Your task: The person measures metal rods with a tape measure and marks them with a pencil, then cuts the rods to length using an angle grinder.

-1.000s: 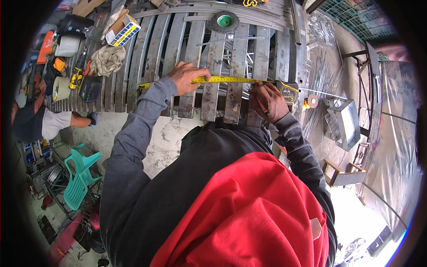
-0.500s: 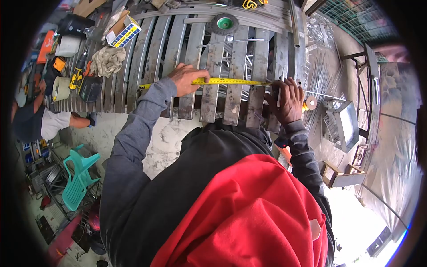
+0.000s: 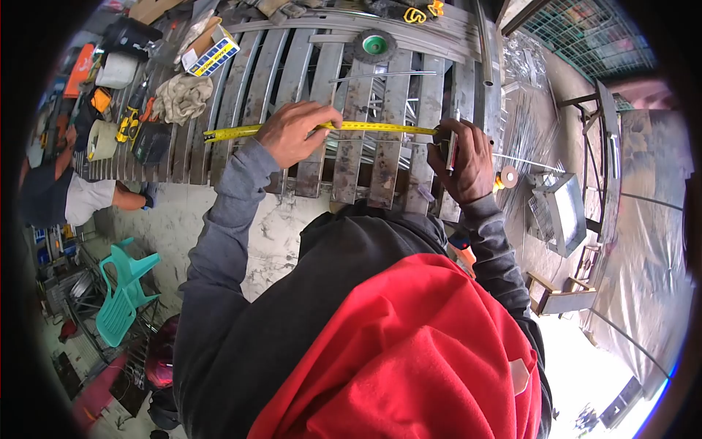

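A yellow tape measure blade [image 3: 380,127] stretches between my hands above the metal-slat workbench [image 3: 308,179]. My left hand [image 3: 294,134] is closed, pinching the blade between thumb and fingers, and the blade's free end sticks out to the left past the wrist. At the other end, my right hand [image 3: 468,159] wraps around the dark tape case, which is mostly hidden by the fingers. A slim silver-white pen or marker [image 3: 452,150] is also held upright in those fingers. Beneath the blade, a thin metal rod lies across the slats.
Beyond the hands lie a green-centred wire wheel [image 3: 374,46], a thin rod [image 3: 384,75] and a metal tube [image 3: 482,44]. On the left are a rag [image 3: 183,100], a small box [image 3: 210,48] and tools. A person [image 3: 80,197] is at far left, near a green chair [image 3: 124,293].
My left hand has shifted slightly left along with the tape, whose free end now reaches further left. The pen in my right hand has tilted into clearer view. The camera view has shifted slightly.
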